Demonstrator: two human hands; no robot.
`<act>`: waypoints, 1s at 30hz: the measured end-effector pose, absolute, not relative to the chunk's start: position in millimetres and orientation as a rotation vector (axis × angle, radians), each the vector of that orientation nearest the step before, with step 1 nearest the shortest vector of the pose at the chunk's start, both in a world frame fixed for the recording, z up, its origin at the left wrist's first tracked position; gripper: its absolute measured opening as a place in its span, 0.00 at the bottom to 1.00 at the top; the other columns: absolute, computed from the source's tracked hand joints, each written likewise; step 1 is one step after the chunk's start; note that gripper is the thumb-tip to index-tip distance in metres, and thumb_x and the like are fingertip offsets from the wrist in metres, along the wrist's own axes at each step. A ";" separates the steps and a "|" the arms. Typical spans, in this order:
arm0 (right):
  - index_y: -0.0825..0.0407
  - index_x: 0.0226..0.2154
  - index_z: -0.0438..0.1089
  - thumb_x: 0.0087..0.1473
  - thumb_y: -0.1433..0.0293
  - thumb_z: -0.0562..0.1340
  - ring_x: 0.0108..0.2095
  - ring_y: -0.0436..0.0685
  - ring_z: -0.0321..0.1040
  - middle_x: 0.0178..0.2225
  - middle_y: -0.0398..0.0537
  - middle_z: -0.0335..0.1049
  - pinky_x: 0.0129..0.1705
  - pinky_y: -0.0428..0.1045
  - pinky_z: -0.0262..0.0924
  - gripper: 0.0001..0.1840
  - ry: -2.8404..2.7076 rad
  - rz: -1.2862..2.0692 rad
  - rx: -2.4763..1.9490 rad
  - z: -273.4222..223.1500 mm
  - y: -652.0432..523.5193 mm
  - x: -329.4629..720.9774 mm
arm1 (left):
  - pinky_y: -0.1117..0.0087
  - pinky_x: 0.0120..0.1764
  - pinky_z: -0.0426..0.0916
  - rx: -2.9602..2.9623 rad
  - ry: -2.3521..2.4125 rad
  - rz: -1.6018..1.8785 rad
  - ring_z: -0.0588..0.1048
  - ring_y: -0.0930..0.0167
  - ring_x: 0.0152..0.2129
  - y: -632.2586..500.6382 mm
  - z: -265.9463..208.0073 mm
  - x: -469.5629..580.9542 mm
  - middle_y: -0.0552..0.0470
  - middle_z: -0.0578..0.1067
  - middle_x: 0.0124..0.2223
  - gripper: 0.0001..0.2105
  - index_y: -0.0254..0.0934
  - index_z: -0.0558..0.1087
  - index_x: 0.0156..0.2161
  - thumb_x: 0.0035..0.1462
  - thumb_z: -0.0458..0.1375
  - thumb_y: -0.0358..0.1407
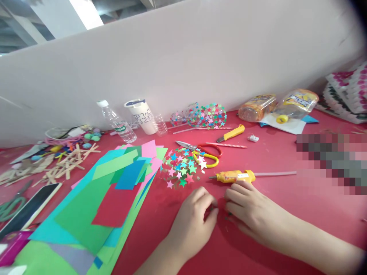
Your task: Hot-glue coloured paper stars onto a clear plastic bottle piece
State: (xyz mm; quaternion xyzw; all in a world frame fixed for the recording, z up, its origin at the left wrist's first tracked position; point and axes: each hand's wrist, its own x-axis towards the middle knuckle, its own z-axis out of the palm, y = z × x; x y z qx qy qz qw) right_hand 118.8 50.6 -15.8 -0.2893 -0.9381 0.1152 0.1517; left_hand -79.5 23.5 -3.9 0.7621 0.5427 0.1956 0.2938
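My left hand [195, 214] is low in the middle, thumb and forefinger pinched together; a tiny dark speck shows between them, too small to name. Opposite it, a short gap away, is my right hand [252, 210], its fingers curled down toward the table. Small dark bits show under those fingertips, and what they hold, if anything, is hidden. Just beyond the right hand lies a yellow hot glue gun [232, 176] with a clear glue stick [275, 173] in its back. Foil stars [183, 166] are heaped beyond my left hand, beside scissors [210, 160] with red and yellow handles.
Coloured paper sheets [83, 210] cover the left. Craft sticks [64, 166], a phone [30, 208] and green-handled scissors [13, 206] lie farther left. A water bottle [117, 124], tumbler [142, 118], star-covered bottle [208, 115], yellow cutter [232, 133] and plastic bottles [298, 105] line the back.
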 end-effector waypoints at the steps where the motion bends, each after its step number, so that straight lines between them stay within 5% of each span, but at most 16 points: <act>1: 0.51 0.32 0.67 0.58 0.74 0.58 0.36 0.57 0.58 0.33 0.46 0.65 0.42 0.56 0.53 0.05 -2.694 0.348 -0.828 -13.6 51.3 119.2 | 0.69 0.38 0.62 2.032 1.443 0.527 0.67 0.70 0.35 23.8 -4.0 -79.6 0.54 0.67 0.36 0.06 0.39 0.64 0.32 0.58 0.52 0.26; 6: 0.51 0.37 0.70 0.61 0.72 0.55 0.39 0.58 0.60 0.36 0.50 0.66 0.43 0.55 0.54 0.08 -2.674 0.343 -0.850 -2.0 59.5 125.9 | 0.68 0.40 0.63 2.015 1.412 0.554 0.68 0.69 0.38 24.0 -4.6 -78.4 0.53 0.67 0.38 0.05 0.39 0.66 0.34 0.57 0.55 0.26; 18: 0.53 0.31 0.68 0.58 0.72 0.60 0.36 0.57 0.59 0.33 0.47 0.65 0.43 0.56 0.56 0.04 -2.706 0.156 -0.788 -13.2 56.0 115.4 | 0.68 0.42 0.64 2.101 1.386 0.544 0.68 0.69 0.38 22.2 -11.6 -75.0 0.53 0.66 0.39 0.08 0.38 0.68 0.34 0.54 0.56 0.22; 30: 0.54 0.25 0.67 0.63 0.76 0.53 0.32 0.55 0.54 0.28 0.46 0.63 0.47 0.57 0.54 0.16 -2.763 -0.079 -0.551 -11.4 58.0 117.8 | 0.66 0.41 0.65 2.213 1.396 0.485 0.67 0.68 0.39 21.6 -4.5 -76.1 0.51 0.66 0.39 0.07 0.37 0.68 0.32 0.54 0.54 0.23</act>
